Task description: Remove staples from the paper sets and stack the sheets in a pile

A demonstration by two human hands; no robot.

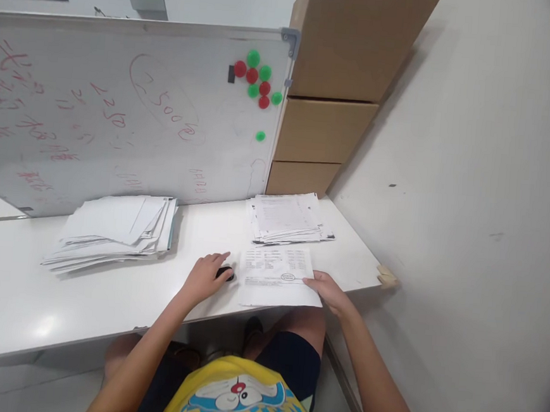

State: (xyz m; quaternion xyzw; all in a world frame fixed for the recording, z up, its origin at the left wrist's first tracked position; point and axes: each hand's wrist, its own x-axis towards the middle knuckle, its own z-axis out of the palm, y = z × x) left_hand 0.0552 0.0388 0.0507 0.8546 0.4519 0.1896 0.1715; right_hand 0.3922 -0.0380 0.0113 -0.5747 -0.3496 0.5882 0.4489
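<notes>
My right hand (330, 291) pinches the right edge of a printed paper sheet (268, 291), thumb on top. The sheet carries rows of print and an oval stamp, and its lower edge reaches the table's front edge. To its left, my left hand (205, 278) rests on the white table with the index finger stretched out and the thumb apart from it. A small black object (225, 274) lies between that thumb and index finger, partly covered by the hand; its kind is unclear. Just beyond the sheet sits a stack of printed papers (288, 216).
A larger, uneven paper pile (116, 228) lies at the left on the white table (5, 299). Behind stands a whiteboard (180, 84) with red writing and several red and green magnets (251, 75). Cardboard boxes (328, 131) are stacked beside the right wall (486, 184).
</notes>
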